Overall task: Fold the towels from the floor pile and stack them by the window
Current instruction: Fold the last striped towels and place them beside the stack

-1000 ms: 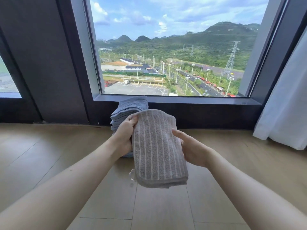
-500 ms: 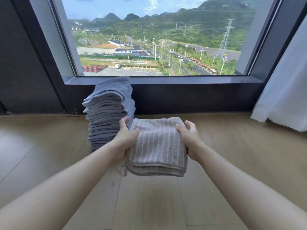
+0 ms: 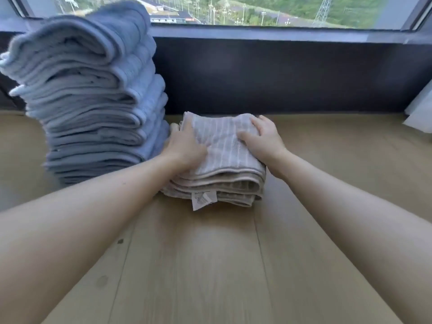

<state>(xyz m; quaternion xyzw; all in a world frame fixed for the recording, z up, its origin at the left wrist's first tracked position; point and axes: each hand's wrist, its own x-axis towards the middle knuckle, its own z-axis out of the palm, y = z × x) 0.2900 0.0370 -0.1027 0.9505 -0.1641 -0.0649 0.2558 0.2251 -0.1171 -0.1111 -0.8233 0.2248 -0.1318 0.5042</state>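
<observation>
A folded beige striped towel (image 3: 224, 157) lies on the wooden floor just right of a tall stack of folded blue-grey towels (image 3: 93, 94), under the window. Its white care label hangs out at the near edge. My left hand (image 3: 184, 148) rests on the towel's left part, fingers bent at its far left corner against the stack. My right hand (image 3: 261, 139) lies flat on the towel's right part with the fingers spread.
The dark wall below the window sill (image 3: 280, 33) stands right behind the towels. A white curtain (image 3: 420, 113) hangs at the far right. Wooden floor (image 3: 210, 265) stretches toward me.
The beige towel went from held upright in both hands, to level, to lying on the floor beside the blue-grey stack. I have moved in much closer to the window.
</observation>
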